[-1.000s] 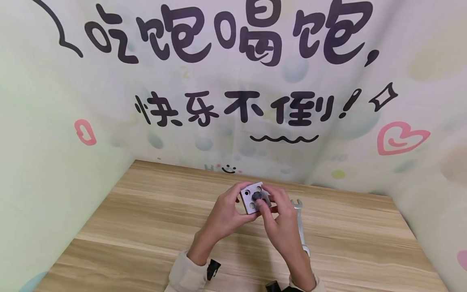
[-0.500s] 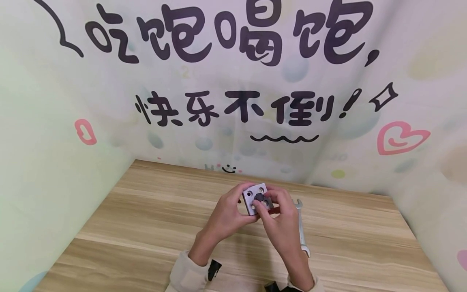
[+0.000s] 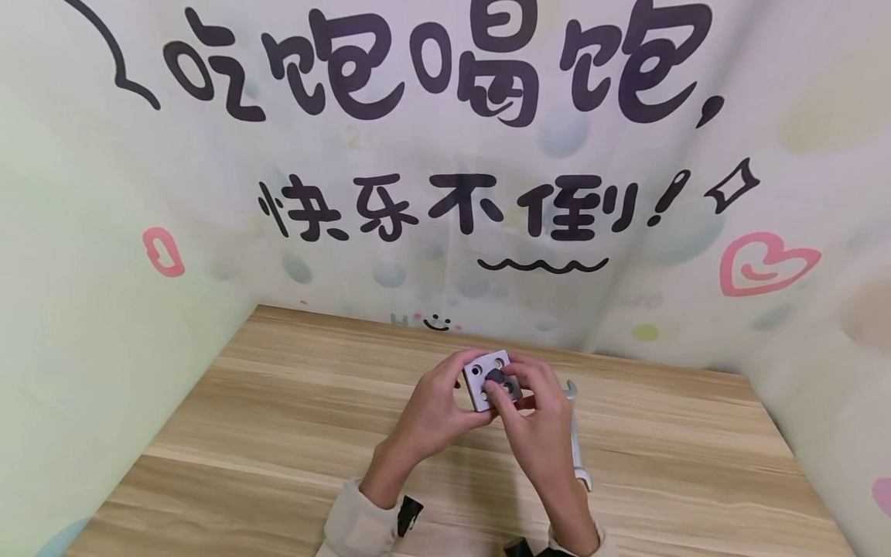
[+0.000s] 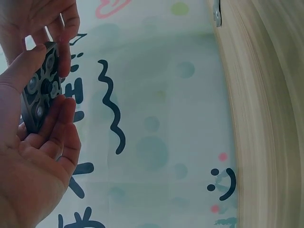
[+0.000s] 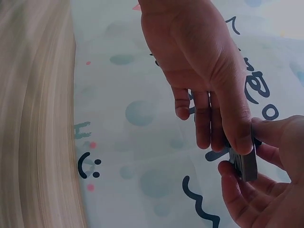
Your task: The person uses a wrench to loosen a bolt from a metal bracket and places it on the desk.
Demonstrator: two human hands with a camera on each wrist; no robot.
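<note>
Wooden table (image 3: 278,433), walled in by a pale backdrop (image 3: 445,232) printed with black characters, pink hearts and a small smiley.

Left fingers (image 4: 57,128) curling round the near and left edges of a block (image 3: 491,379), thumb lying along its side; left hand (image 3: 435,410) gripping it and keeping it lifted above the table, roughly over the middle of the far half. Right fingertips (image 3: 497,394) pinching a dark knob (image 3: 496,376) at the centre of the block's face; right hand (image 3: 539,433) arching over from the right, fingers bent, thumb hidden behind the block in the right wrist view.

Block: a square grey metal plate, thin, so showing no clear long axis; broad face tilting up and toward the head camera, one corner pointing away to the backdrop. Round holes (image 3: 476,370) sitting at its corners, around the knob. Seen nearly edge-on in the right wrist view (image 5: 244,164), sandwiched between both hands.

Just right of the hands, a wrench (image 3: 574,433) lying flat on the table, long axis running near to far, open jaw pointing at the backdrop, partly covered by the right hand. Beige cuffs (image 3: 351,526) at the bottom edge.
</note>
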